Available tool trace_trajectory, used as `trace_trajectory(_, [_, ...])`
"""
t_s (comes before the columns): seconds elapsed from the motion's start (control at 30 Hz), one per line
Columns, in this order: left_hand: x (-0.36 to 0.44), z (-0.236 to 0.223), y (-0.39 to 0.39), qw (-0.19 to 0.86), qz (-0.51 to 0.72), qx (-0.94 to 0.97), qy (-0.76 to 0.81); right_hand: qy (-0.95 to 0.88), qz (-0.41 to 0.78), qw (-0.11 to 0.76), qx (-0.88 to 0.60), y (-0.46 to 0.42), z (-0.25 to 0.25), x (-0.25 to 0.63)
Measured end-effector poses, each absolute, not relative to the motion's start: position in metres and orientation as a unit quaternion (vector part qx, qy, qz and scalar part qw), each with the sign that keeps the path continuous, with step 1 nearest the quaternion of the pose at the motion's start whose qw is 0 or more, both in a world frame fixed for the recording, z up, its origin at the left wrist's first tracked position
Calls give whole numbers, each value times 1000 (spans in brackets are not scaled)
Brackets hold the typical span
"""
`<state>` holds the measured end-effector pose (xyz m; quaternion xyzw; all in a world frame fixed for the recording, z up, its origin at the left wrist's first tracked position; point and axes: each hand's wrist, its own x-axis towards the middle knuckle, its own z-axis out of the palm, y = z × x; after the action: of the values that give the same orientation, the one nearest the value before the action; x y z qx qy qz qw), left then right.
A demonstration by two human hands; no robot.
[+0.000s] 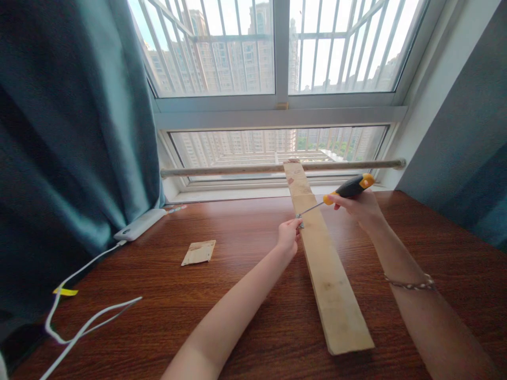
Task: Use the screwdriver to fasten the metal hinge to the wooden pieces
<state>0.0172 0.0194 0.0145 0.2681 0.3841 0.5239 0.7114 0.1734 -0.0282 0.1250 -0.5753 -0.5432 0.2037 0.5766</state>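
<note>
A long pale wooden board (328,274) lies lengthwise on the table, its far end reaching up to the rail at the window. On its left edge sits a small metal bracket (300,224), which my left hand (289,236) pinches between thumb and fingers. My right hand (359,207) is wrapped round a screwdriver (350,187) with a black and yellow handle. The screwdriver slants down to the left, and its tip meets the bracket. Any screw under the tip is too small to make out.
The brown wood-grain table (158,327) runs up to the window. A small wooden piece (198,252) lies left of the board. Farther left are a white power strip (140,224), a white cable (85,330) and a blue curtain (79,105). A horizontal rail (222,170) crosses the window.
</note>
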Motion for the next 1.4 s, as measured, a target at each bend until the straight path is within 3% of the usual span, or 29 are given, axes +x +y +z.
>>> trace_trajectory(0.17, [17, 11, 21, 706, 525, 299, 369, -504, 51, 612, -608, -24, 117, 159])
trace_trajectory(0.3, [17, 11, 20, 704, 524, 301, 374, -490, 241, 652, -526, -26, 121, 156])
trace_trajectory(0.43, [17, 12, 20, 711, 518, 297, 371, -492, 416, 597, -478, -33, 132, 168])
trace_trajectory(0.53, [17, 13, 20, 709, 518, 295, 376, -515, 450, 557, -471, -37, 137, 176])
trace_trajectory(0.87, [16, 15, 20, 710, 517, 292, 379, -463, 116, 636, -607, -21, 113, 159])
trace_trajectory(1.4, [15, 18, 18, 713, 521, 283, 375, -507, 166, 603, -593, -20, 113, 172])
